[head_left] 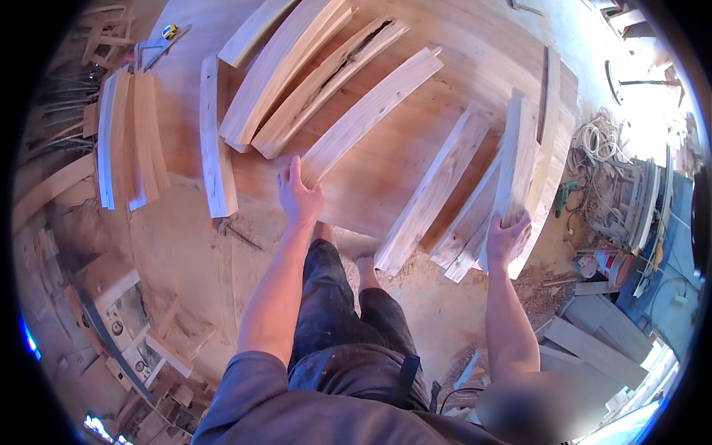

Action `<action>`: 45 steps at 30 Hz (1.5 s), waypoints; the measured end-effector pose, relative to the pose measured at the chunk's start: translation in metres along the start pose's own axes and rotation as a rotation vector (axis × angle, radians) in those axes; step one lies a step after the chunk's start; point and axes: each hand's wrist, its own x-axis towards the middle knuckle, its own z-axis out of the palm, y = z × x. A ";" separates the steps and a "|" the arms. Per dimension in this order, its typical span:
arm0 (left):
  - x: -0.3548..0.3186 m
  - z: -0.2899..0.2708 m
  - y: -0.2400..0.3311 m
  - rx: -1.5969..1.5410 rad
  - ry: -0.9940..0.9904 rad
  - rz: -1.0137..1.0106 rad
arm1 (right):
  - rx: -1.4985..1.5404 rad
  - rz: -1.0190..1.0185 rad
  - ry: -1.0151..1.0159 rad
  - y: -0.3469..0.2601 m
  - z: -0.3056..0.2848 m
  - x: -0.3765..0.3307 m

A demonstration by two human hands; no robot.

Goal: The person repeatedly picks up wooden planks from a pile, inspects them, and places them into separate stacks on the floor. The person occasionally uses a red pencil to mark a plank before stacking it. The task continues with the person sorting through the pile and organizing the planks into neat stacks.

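My left hand is at the near end of a pale wooden board, its fingers along the left edge and its thumb hidden. On the right, my right hand grips the near end of another pale board, which lies over neighbouring boards. Between my hands, a knotty board rests on the wide wooden tabletop with its near end past the edge. Left of the board at my left hand lies one with a long dark crack.
More boards lie at the far left of the tabletop, and a separate stack stands farther left. A yellow tape measure sits at the back. At right are a green power drill, coiled cable and grey offcuts.
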 end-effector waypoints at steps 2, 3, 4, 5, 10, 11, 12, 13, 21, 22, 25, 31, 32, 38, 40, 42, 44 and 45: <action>0.004 -0.002 -0.001 -0.005 -0.041 -0.007 | 0.003 -0.006 -0.004 0.000 0.000 -0.001; 0.009 -0.004 0.003 -0.008 -0.060 -0.006 | 0.003 -0.006 -0.002 -0.001 -0.001 0.000; 0.010 -0.006 0.008 0.076 -0.068 -0.003 | 0.004 -0.006 0.001 -0.002 -0.001 0.001; 0.010 -0.008 0.013 0.161 -0.076 0.000 | 0.007 -0.005 0.003 -0.002 -0.001 0.001; 0.018 -0.001 0.041 0.242 0.006 0.129 | 0.019 -0.062 0.028 0.004 0.000 0.001; 0.025 0.006 0.048 0.231 -0.013 0.144 | 0.019 -0.067 0.034 0.007 0.003 0.001; 0.034 0.011 0.055 0.221 -0.031 0.158 | 0.022 -0.072 0.039 0.009 0.006 0.001; 0.043 0.016 0.064 0.192 -0.098 0.135 | 0.025 -0.077 0.049 0.009 0.007 0.002; 0.085 0.010 0.093 -0.050 -0.377 -0.054 | 0.017 -0.048 0.049 0.003 0.001 -0.001; 0.084 0.010 0.088 -0.285 -0.461 -0.119 | 0.019 -0.051 0.047 0.007 0.002 -0.002; 0.070 0.008 0.082 -0.843 -0.639 -0.390 | 0.027 -0.074 0.065 0.013 0.003 0.006; 0.044 0.022 0.061 -1.188 -0.753 -0.619 | 0.052 -0.048 0.050 0.005 0.001 0.005; 0.039 0.024 0.061 -1.255 -0.780 -0.638 | 0.055 -0.047 0.047 0.005 0.001 0.006; -0.001 0.009 0.104 -1.454 -0.930 -0.788 | 0.058 -0.018 0.045 0.007 0.001 0.004; -0.012 0.001 0.121 -1.484 -0.916 -0.794 | 0.050 -0.028 0.063 0.008 0.003 0.004; -0.021 0.004 0.122 -1.594 -0.925 -0.816 | 0.045 -0.029 0.065 0.008 0.004 0.003; -0.023 0.007 0.124 -1.573 -0.907 -0.803 | 0.042 -0.021 0.049 0.008 0.002 0.003; -0.024 0.008 0.124 -1.561 -0.895 -0.803 | 0.047 -0.036 0.055 0.009 0.002 0.002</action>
